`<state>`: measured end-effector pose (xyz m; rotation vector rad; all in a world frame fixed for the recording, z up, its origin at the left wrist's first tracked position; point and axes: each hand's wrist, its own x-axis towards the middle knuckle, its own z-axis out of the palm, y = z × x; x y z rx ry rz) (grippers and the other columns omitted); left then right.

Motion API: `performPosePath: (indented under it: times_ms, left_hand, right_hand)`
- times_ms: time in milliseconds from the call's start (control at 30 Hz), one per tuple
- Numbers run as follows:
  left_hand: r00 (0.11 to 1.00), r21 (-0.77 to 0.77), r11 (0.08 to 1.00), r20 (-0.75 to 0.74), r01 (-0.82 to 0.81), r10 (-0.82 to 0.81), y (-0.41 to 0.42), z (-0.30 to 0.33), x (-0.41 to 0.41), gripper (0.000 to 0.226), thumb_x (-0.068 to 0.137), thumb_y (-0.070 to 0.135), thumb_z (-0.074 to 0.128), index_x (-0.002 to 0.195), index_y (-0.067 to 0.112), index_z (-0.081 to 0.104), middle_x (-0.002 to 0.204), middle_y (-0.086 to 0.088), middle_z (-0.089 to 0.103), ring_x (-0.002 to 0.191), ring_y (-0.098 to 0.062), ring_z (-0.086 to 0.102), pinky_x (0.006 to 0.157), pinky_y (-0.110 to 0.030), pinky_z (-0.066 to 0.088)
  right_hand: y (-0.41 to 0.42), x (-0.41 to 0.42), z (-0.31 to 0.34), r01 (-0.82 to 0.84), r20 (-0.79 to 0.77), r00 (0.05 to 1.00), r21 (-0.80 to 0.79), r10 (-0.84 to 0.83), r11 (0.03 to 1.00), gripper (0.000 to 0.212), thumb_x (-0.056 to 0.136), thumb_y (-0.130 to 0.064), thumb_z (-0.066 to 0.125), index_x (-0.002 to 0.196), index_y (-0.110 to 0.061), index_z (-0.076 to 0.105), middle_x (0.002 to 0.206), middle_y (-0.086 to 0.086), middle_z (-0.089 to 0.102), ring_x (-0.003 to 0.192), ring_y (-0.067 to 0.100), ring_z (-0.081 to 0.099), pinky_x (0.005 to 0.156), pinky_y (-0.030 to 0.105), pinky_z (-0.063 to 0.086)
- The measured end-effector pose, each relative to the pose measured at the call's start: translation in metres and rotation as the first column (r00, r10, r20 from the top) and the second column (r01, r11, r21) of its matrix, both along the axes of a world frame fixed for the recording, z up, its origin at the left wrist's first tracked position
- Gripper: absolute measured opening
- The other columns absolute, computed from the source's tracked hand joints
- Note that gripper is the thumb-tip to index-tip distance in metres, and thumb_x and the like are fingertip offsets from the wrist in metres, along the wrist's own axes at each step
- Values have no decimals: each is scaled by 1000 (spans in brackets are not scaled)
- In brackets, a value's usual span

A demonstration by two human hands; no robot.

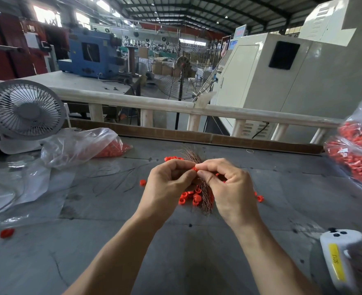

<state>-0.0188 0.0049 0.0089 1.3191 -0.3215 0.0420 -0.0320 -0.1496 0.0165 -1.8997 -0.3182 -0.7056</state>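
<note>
Both hands meet dead centre of the frame. The left hand [167, 186] and right hand [227, 188] each pinch the same little red cap [194, 168] at their fingertips, so neither one's nearer. The copper wire bundle [206, 201] lies right under them, its long axis running top-to-bottom of the frame. Can't tell if a strand's in the cap, too tiny.

The held cap [195, 168] and the loose caps [186, 198] mid-tabletop are matt red plastic. The wire bundle [206, 200] looks like bare copper, faintly shiny. The tabletop [133, 252] is grey, matt and scuffed; the bag [75, 145] near its left edge is clear glossy film
</note>
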Motion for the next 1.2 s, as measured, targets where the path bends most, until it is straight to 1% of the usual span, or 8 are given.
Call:
performPosePath:
  times_ms: [133, 267, 500, 700, 833, 933, 1033, 1200]
  left_hand:
    - [1000, -11, 1000, -9, -7, 7, 0, 1, 0, 12, 95, 2, 68, 105, 4, 74, 90, -15, 78, 87, -29, 76, 78, -28, 62]
    - [1000, -23, 1000, -3, -21, 21, -1, 1, -1, 11, 95, 0, 67, 103, 3, 73, 89, -16, 78, 86, -28, 76, 80, -31, 63]
    - [1000, -40, 999, -17, -15, 15, 1, -2, 0, 12, 97, 2, 65, 105, 3, 74, 90, -14, 79, 87, -26, 77, 76, -26, 61]
    - [985, -187, 982, -168, 4, -36, 1, -3, 3, 12, 95, 8, 68, 99, 7, 79, 93, -21, 76, 82, -26, 74, 74, -30, 61]
    - [969, -249, 968, -239, 4, -66, -3, -4, 3, 13, 94, 10, 68, 101, 5, 78, 94, -20, 76, 81, -24, 71, 71, -30, 60]
    - [960, -290, 957, -263, 20, -100, -4, -3, 4, 15, 95, 10, 66, 104, 2, 75, 91, -14, 73, 81, -24, 67, 68, -29, 58]
    - [940, -317, 946, -295, 74, -172, -2, -3, 5, 25, 94, 14, 66, 112, -3, 71, 93, -15, 65, 93, -30, 58, 76, -33, 56]
    - [913, -331, 938, -342, 106, -224, -1, -2, 5, 12, 98, 18, 61, 100, 7, 67, 86, -9, 62, 84, -22, 61, 76, -32, 55]
  right_hand:
    - [2, -1, 0, 38, 27, 999, -26, -37, 999, 17, 87, -6, 80, 91, -22, 82, 93, -16, 76, 96, 4, 71, 86, 15, 52]
    - [4, -1, 1, 65, -10, 998, 2, -65, 998, 19, 86, -8, 81, 90, -27, 82, 91, -18, 76, 93, 1, 72, 84, 13, 52]
    - [6, -2, -1, 63, -12, 998, -65, -63, 996, 13, 89, -8, 80, 96, -19, 84, 98, -13, 75, 97, 5, 71, 89, 23, 57]
    - [10, -2, -1, 146, 114, 986, -293, -117, 945, 19, 89, -13, 80, 107, -19, 79, 104, -10, 69, 102, 10, 65, 90, 31, 54]
    - [22, -3, -2, 292, 180, 955, -416, -237, 861, 17, 91, -21, 76, 108, -22, 76, 106, -9, 67, 104, 16, 60, 88, 34, 51]
    - [27, -3, -2, 363, 238, 928, -422, -285, 831, 10, 91, -21, 73, 101, -21, 75, 101, -7, 68, 99, 20, 61, 84, 35, 51]
    - [25, -3, -3, 377, 281, 919, -428, -276, 822, 6, 91, -18, 74, 97, -19, 74, 99, -6, 68, 97, 20, 61, 83, 33, 51]
    - [20, -2, -3, 381, 292, 917, -438, -272, 814, 13, 87, -9, 76, 96, -17, 74, 99, -7, 68, 97, 19, 60, 83, 27, 47]
